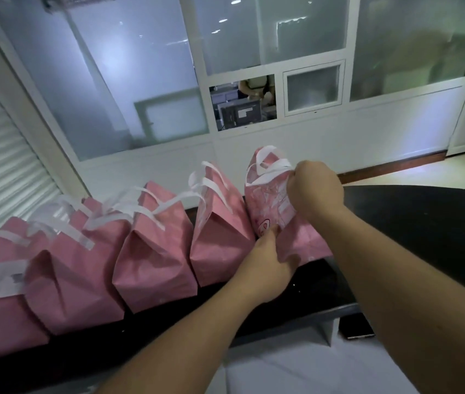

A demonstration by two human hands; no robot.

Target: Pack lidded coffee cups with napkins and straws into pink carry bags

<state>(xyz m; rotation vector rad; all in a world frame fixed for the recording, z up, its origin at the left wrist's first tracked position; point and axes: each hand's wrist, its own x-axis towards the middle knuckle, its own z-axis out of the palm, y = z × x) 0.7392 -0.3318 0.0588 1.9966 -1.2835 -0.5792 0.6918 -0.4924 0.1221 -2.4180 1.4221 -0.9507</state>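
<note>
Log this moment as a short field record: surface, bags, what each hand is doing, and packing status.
surface: dark counter
bags in row: four closed pink bags with white handles, from the far-left bag to the fourth bag
bag in hand: fifth bag, at the right end of the row, printed side showing
left hand: grip on the fifth bag's lower edge
right hand: pinches the fifth bag's top near the handles
contents: hidden; no cups, napkins or straws visible
status: fifth bag standing against the row
</note>
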